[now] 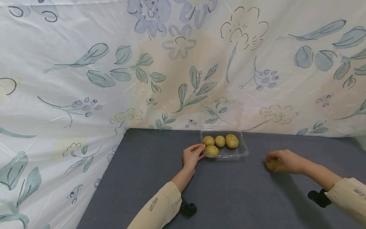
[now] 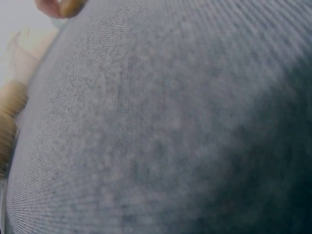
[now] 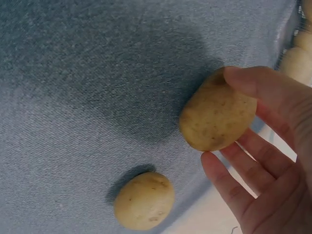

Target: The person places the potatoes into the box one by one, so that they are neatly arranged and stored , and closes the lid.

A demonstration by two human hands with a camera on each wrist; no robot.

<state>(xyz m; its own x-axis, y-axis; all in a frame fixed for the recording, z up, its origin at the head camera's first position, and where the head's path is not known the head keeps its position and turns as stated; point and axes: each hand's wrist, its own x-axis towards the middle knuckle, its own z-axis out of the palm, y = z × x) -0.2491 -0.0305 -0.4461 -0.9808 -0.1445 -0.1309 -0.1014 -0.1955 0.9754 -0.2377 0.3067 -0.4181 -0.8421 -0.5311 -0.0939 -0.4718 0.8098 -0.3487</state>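
A clear plastic clamshell box point(image 1: 233, 156) holds several potatoes point(image 1: 220, 141), its lid point(image 1: 221, 114) raised against the cloth behind. My left hand point(image 1: 192, 156) grips the box's front left corner between thumb and fingers. Off to the right, my right hand point(image 1: 288, 161) holds a potato point(image 3: 217, 112) between thumb and fingertips, close over the dark tabletop. Another potato point(image 3: 144, 200) lies on the surface beside it in the right wrist view; the head view does not show it apart from the hand. The left wrist view catches mostly tabletop, with potatoes point(image 2: 10, 102) at its left edge.
A dark grey cloth-like tabletop point(image 1: 148, 171) lies under everything. Behind it and along the left hangs a white floral cloth point(image 1: 94, 70), near the back of the box. A black device point(image 1: 188, 208) sits under the left sleeve, another point(image 1: 319, 198) by the right cuff.
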